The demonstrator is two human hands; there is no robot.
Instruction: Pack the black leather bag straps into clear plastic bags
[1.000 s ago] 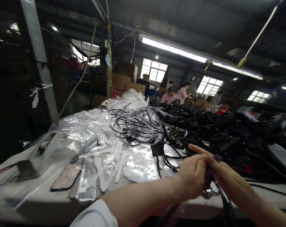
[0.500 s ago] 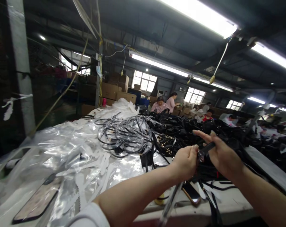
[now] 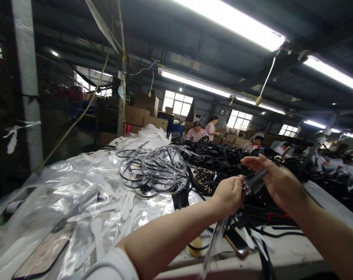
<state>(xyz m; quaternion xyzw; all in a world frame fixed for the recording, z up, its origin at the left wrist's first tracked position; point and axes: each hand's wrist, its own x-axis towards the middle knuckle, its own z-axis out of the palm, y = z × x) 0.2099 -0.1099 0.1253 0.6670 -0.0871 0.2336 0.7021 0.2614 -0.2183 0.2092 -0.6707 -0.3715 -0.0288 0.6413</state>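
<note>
My left hand (image 3: 229,195) is closed in a pinch around the mouth of a narrow clear plastic sleeve (image 3: 213,247), which hangs down toward the table's front edge. From that grip a black strap (image 3: 257,177) runs up to my right hand (image 3: 283,186). The strap lies between the thumb and the outstretched fingers of the right hand, and a gold-coloured clasp (image 3: 278,159) shows above it. Beyond the hands lie black straps with gold chain or clasps (image 3: 205,179). Left of them is a heap of black straps in clear sleeves (image 3: 155,167).
Loose clear plastic bags (image 3: 85,175) and white serrated strips cover the left side. One phone (image 3: 44,252) lies there partly under plastic; another phone (image 3: 237,242) lies below my hands. A yellow roll (image 3: 195,247) is near the edge. Co-workers (image 3: 197,132) sit behind piled black goods.
My right hand has moved slightly right and turned, and more of the black strap and the gold clasp now show. My left hand keeps its grip and has barely moved.
</note>
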